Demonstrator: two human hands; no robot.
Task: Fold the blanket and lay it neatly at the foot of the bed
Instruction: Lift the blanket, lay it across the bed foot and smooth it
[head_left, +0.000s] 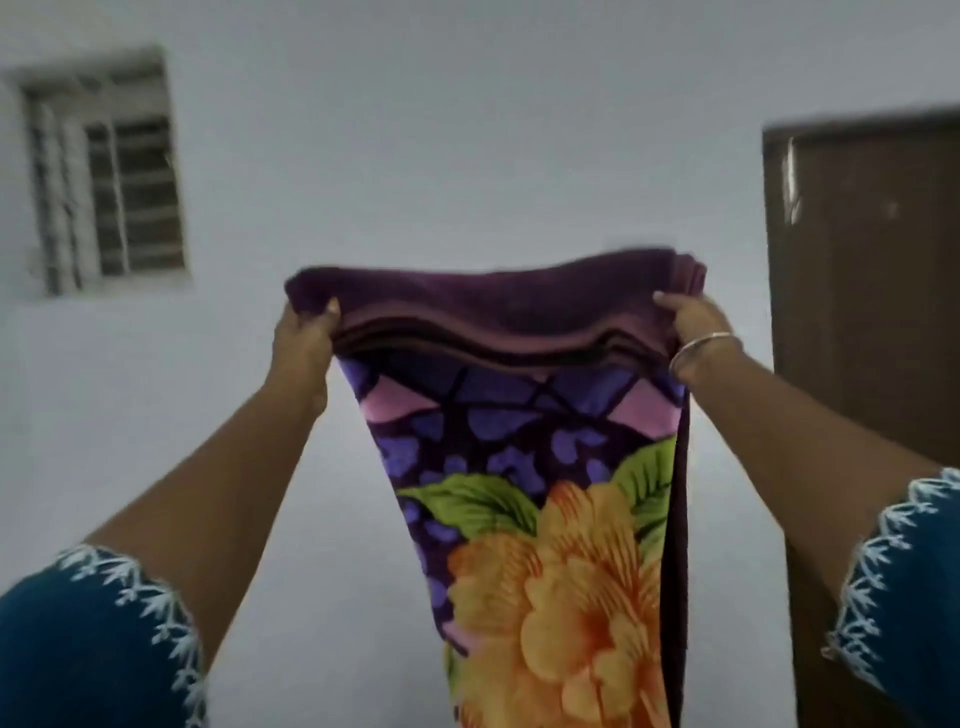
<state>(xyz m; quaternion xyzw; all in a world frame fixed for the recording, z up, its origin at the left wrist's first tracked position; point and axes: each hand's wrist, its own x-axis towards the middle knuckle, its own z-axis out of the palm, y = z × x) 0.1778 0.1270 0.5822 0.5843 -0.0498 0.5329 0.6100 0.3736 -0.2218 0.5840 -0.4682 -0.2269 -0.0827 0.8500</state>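
A purple blanket (524, 447) with a big orange flower and green leaves hangs in the air in front of me, folded into several layers along its top edge. My left hand (304, 340) grips the top left corner of the stacked layers. My right hand (696, 325), a bangle on its wrist, grips the top right corner. Both arms are raised and stretched forward, holding the top edge level. The blanket narrows as it hangs down and runs out of the bottom of the view. The bed is out of view.
A pale wall fills the background. A barred window (106, 176) sits high on the left. A dark brown wooden door (867, 270) stands at the right edge, just behind my right arm.
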